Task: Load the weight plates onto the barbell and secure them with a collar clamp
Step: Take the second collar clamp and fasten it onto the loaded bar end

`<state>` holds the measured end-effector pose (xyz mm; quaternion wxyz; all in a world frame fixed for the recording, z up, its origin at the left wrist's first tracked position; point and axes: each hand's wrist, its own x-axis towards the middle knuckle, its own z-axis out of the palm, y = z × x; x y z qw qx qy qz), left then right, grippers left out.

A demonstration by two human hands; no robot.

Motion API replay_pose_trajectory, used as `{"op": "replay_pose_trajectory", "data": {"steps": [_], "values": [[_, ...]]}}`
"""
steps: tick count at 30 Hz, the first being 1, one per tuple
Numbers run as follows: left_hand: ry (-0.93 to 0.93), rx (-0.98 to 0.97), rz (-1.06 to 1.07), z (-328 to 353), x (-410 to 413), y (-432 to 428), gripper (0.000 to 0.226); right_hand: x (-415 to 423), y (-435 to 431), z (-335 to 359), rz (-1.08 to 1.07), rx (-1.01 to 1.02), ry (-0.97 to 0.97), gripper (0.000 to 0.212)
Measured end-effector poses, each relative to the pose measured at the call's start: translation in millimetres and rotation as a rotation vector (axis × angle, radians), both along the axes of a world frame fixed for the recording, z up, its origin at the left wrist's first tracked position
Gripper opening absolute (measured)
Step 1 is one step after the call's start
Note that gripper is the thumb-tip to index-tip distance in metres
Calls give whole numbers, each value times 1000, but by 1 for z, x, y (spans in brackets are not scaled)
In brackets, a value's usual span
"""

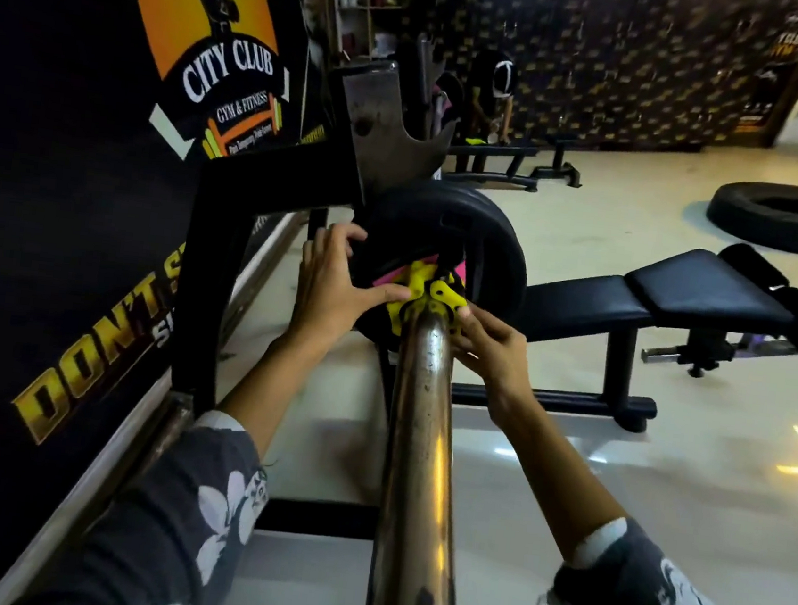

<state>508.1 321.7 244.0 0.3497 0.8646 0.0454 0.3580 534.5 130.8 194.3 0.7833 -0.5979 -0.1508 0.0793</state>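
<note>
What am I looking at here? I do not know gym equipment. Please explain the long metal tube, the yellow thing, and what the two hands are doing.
The camera sits on the person's head and looks forward and down, so the two arms belong to the wearer. The long shiny steel tube running away from the viewer is the end of a barbell. Round black weight plates are already slid onto it. The yellow plastic collar clamp sits around the tube against the plates; it stops them from sliding off. The left hand touches the clamp with its thumb, its fingers resting at the plate's edge. The right hand holds the clamp's other side. Whether the clamp is locked cannot be seen. Behind stands a black padded bench, and a large black tyre lies on the floor.
</note>
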Motion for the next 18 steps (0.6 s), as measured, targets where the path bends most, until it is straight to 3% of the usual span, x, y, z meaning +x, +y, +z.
{"op": "replay_pose_trajectory", "data": {"steps": [4,9,11,14,18], "values": [[76,136,6,16,3,4,115,14,-4,22,67,-166,231,78],[257,89,-151,26,16,10,117,28,-4,60,264,-349,340,111],[263,45,-174,24,18,11,118,28,-2,68,278,-387,360,106],[261,8,-189,21,19,11,119,29,0,71,238,-294,432,72],[229,-12,-190,19,17,10,117,28,-6,66,199,-181,522,62]]}}
